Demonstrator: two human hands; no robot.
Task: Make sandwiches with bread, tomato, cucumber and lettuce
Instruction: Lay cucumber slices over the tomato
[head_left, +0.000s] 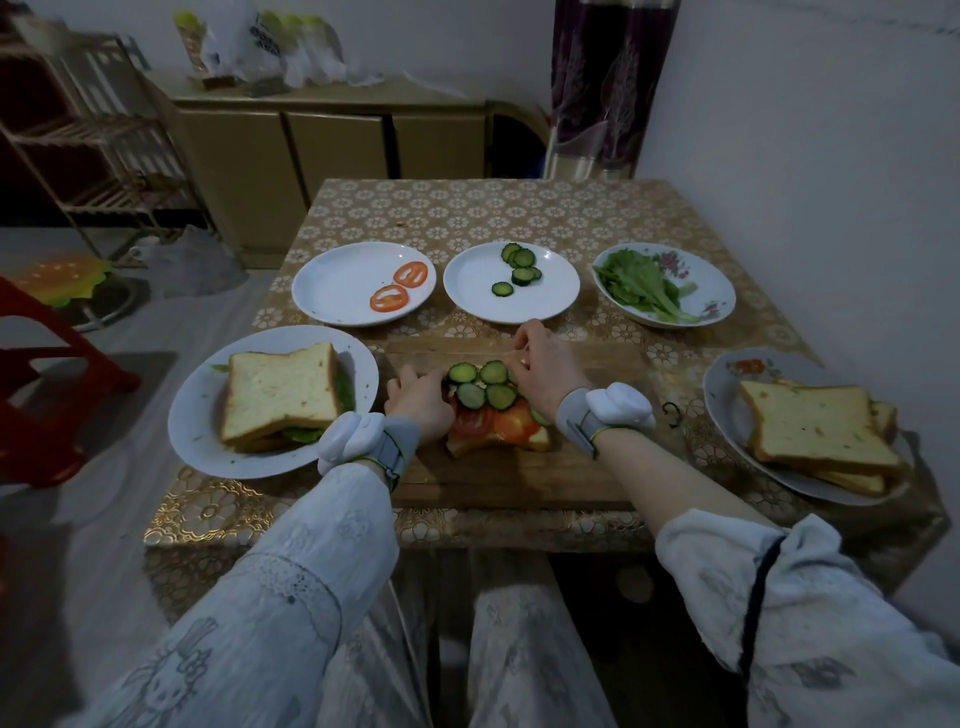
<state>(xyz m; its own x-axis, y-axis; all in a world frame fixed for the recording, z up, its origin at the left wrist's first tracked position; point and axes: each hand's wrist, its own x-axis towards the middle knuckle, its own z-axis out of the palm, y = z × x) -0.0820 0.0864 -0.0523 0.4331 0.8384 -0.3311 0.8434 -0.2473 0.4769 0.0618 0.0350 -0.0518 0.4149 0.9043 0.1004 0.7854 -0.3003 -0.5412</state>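
flanking open sandwich, seemingly square-on

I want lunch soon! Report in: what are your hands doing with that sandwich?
Left hand steadying open sandwich. Right hand arranging cucumber slices over tomato. No lettuce or top bread on yet. Nothing blocking.

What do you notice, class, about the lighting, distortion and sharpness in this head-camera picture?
Head view: dim overall, corners darkest; wide-angle bending curves the table edges and stretches the sleeves; the white plates stand out brightest; cucumber slices between the left hand and right hand stay fairly sharp; the background cabinet looks soft.
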